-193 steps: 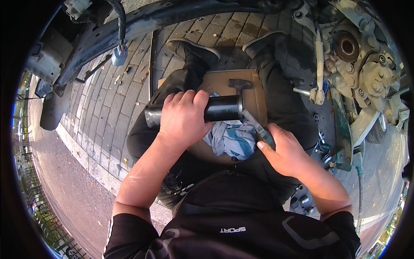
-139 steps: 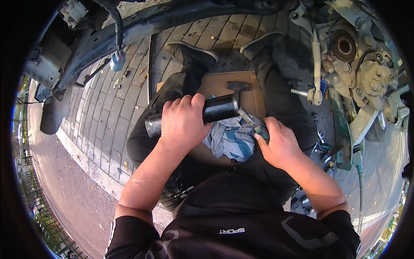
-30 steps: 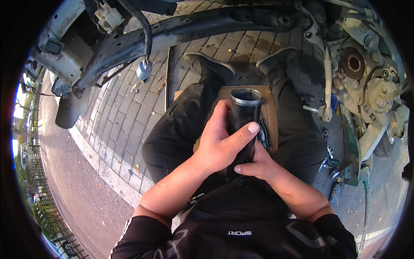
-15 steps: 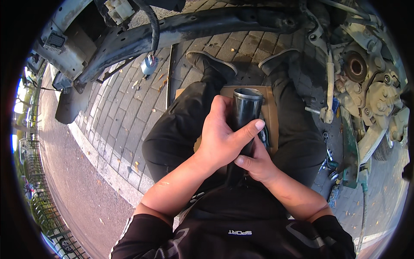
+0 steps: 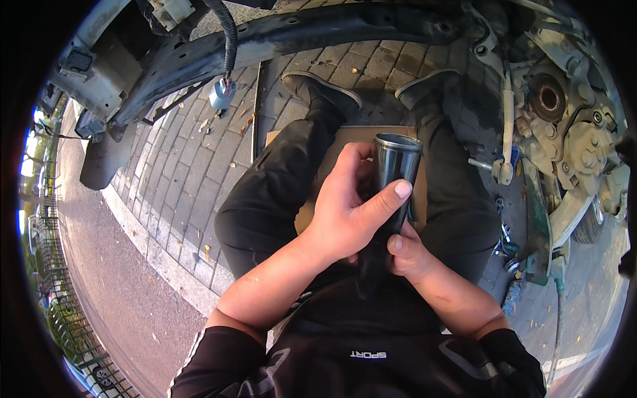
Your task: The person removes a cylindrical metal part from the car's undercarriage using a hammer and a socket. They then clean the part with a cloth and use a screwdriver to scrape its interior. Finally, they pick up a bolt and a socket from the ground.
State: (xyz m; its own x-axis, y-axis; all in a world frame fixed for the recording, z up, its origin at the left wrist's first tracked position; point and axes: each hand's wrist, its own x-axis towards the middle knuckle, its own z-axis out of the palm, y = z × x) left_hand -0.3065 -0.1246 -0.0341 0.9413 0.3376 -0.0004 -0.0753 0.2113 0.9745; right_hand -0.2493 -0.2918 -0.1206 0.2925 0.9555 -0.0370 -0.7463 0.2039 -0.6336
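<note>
A dark, glossy metal tube (image 5: 397, 166) with a shiny rim round its open top stands between my thighs, leaning slightly to the right. Around its upper part wraps my left hand (image 5: 348, 209), thumb pressed across the near side. Lower down, my right hand (image 5: 409, 253) grips the tube's right side with its thumb up; most of its fingers are hidden. The tube's lower end darkens against my black clothing, so its shape there is hard to make out.
Cardboard (image 5: 345, 136) lies on paving between my legs. A black metal beam (image 5: 298, 33) crosses ahead, with a dangling cable and blue-grey connector (image 5: 221, 94). At the right are a brake and hub assembly (image 5: 577, 132), a green metal part (image 5: 539, 232) and metal tools (image 5: 507, 245) beside my knee.
The tube has shifted a little to the right and tilted more. My left hand moved along with it, and my right hand slid to the tube's right side.
</note>
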